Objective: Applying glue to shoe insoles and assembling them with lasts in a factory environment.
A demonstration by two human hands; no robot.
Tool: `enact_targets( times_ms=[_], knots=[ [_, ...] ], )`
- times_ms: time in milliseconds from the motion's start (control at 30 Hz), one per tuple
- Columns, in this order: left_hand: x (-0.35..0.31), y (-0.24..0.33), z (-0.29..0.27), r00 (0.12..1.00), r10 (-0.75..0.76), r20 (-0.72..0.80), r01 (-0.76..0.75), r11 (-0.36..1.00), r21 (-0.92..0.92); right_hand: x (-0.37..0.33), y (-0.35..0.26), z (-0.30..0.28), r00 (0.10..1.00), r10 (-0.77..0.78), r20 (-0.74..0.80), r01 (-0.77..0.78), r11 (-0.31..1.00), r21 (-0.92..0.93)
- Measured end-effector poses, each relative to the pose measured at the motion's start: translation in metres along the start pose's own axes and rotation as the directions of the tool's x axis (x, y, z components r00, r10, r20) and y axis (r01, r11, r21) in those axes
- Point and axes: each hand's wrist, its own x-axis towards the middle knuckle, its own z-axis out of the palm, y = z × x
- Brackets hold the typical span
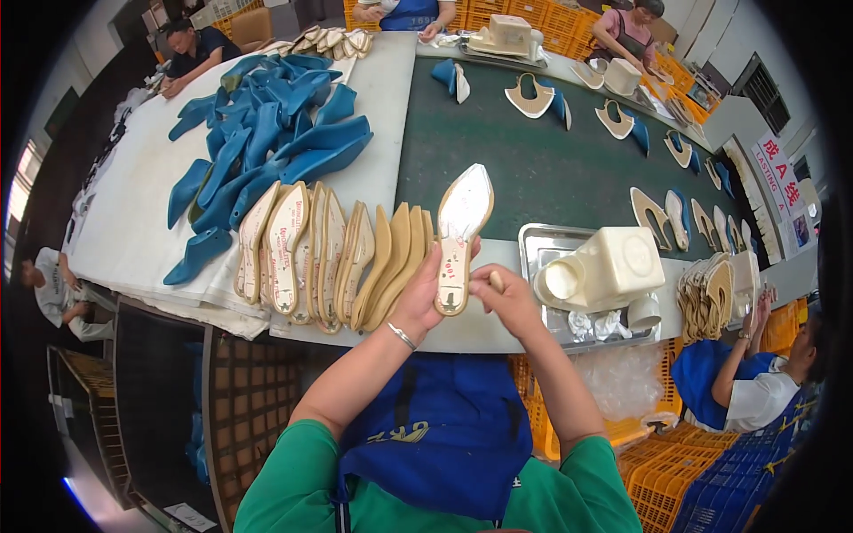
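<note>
Upright in front of me is a shoe insole board (466,213) with a whitish face, a tan rim and red and dark marks. My left hand (421,291) is closed around its narrow heel part. Beside that heel, my right hand (510,300) has its fingers curled together, with a small beige piece showing at the fingertips; its kind I cannot make out. A row of similar insole boards (286,240) stands on edge to the left of my left hand, some turned with their tan sides out.
Blue shoe lasts (258,142) lie heaped beyond the insoles. A metal tray (530,242) holds a cream plastic container (620,265). The green conveyor belt (515,169) carries lasts and shoe pieces. Orange crates (666,471) stand lower right. Co-workers sit around the table.
</note>
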Motion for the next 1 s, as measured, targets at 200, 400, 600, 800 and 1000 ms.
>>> enact_targets(
  times_ms=[200,400,600,800,1000],
  knots=[
    [0.022,0.014,0.001,1.000,-0.016,-0.003,0.016,0.978,0.206,0.017,0.003,-0.007,0.993,0.120,0.010,-0.119,0.964,0.236],
    [0.086,0.135,-0.014,0.942,0.264,-0.209,0.157,0.205,0.966,0.001,0.011,-0.062,0.974,0.207,-0.091,-0.183,0.959,0.218],
    [0.129,0.292,-0.106,0.889,0.452,-0.071,0.395,-0.679,0.618,-0.018,0.012,-0.071,0.957,0.238,-0.168,-0.212,0.964,0.162],
    [0.179,0.296,-0.127,0.945,0.221,-0.239,0.299,-0.883,0.363,-0.024,0.015,-0.070,0.944,0.287,-0.162,-0.259,0.950,0.172],
    [0.245,0.224,-0.090,0.996,-0.002,-0.090,0.052,-0.804,0.592,-0.022,0.024,-0.077,0.958,0.231,-0.172,-0.228,0.973,0.035]
  ],
)
